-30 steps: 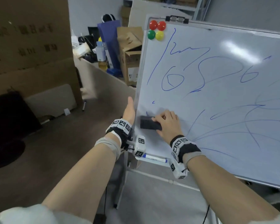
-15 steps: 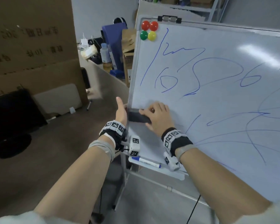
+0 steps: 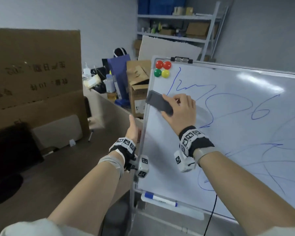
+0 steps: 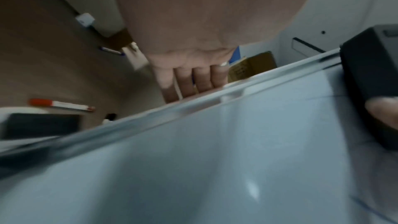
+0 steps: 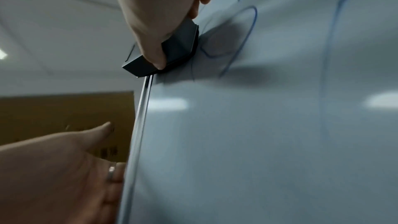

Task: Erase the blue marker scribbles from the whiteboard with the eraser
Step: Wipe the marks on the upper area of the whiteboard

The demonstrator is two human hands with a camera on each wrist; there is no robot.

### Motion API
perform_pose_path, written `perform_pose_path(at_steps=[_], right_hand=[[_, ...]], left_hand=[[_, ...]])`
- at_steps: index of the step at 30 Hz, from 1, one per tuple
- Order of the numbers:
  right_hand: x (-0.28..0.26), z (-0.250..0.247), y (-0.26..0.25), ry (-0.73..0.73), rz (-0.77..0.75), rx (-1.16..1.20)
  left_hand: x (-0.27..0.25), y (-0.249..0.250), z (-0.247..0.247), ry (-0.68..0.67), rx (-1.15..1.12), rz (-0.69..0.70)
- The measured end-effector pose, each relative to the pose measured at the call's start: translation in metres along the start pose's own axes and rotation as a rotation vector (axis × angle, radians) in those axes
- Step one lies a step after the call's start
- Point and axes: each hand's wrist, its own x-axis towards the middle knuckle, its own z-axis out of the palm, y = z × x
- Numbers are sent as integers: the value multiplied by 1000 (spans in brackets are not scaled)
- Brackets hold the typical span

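Blocky blk eraser [image 3: 157, 103], glossy whiteboard [image 3: 162, 150]

the scene is lit dimly and coolly from overhead. pale glare streaks are reflected on the whiteboard [image 3: 160, 159] above and to the right of the right hand [image 3: 180, 111]. a soft shadow is cast on the board just beside the eraser [image 5: 181, 45]. the left wrist view is smeared by motion blur, and the left hand [image 4: 193, 23] is rendered out of focus. straight edges are bowed towards the frame borders.
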Motion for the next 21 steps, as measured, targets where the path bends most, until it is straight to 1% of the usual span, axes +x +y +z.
perform_pose_path(at_steps=[2,3,4,5,7,8,9,10,11,13,14,15,16,19,20,21], right_hand=[[10,-4,0,30,89,11],[10,-3,0,26,101,26],[5,-1,0,3,85,46],[-1,2,-1,-42,45,62],[-12,7,-3,-157,-68,54],[-12,7,-3,-190,-112,33],[-9,4,-2,-182,-125,10],[-3,0,0,-137,-97,-11],[4,-5,2,-70,-21,-22],[18,-14,9,89,178,-2],[21,-16,12,146,240,16],[22,-16,12,158,253,27],[20,-14,10,117,212,33],[7,-8,0,-137,-45,-28],[6,-8,1,-162,-72,-67],[9,-12,4,-141,-37,-84]], left_hand=[[13,24,14,-54,-47,76],[26,30,21,-71,-106,119],[45,31,26,-71,-143,128],[51,34,31,-49,-164,116],[54,36,32,-4,-205,141],[43,38,31,-17,-236,169],[36,37,28,-77,-273,133],[29,37,26,-147,-311,104],[33,34,26,-171,-301,104],[45,30,27,-186,-306,103],[45,28,26,-178,-279,55],[37,32,26,-140,-265,16],[33,35,28,-88,-262,30],[5,56,26,65,-166,155],[8,59,27,108,-129,186],[11,64,28,134,-101,191]])
